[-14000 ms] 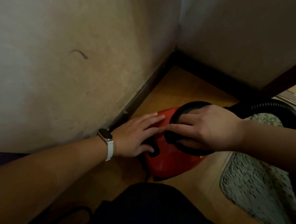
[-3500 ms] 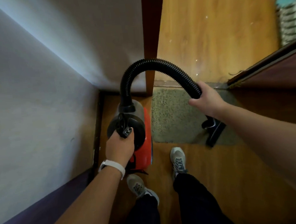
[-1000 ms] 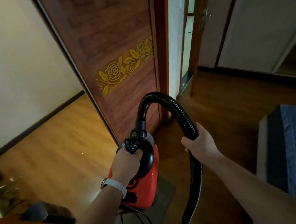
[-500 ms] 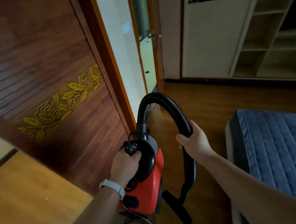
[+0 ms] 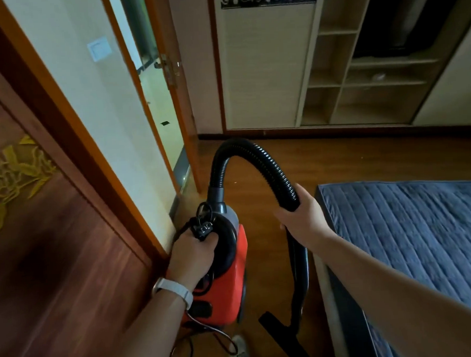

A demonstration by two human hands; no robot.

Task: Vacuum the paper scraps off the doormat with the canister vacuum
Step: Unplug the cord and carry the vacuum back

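The red canister vacuum (image 5: 224, 291) hangs in the air, carried by its black top handle, which my left hand (image 5: 192, 255) grips together with the black plug and coiled cord. Its ribbed black hose (image 5: 260, 155) arches up and over to my right hand (image 5: 299, 220), which grips it where it bends down. Below that hand the black tube ends in a flat floor nozzle (image 5: 282, 337) hanging just above the wooden floor. The doormat and the paper scraps are not in view.
A carved wooden door (image 5: 49, 242) stands open close on my left. A lit doorway (image 5: 154, 100) lies ahead left. A blue quilted mattress (image 5: 412, 240) fills the right side. Open shelves (image 5: 359, 70) line the far wall. Loose cord (image 5: 210, 335) dangles by my shoe (image 5: 239, 352).
I have lifted the vacuum from the corner beside the mat, turned away from it and walked past the carved door into a room with a mattress. Both grips are unchanged.
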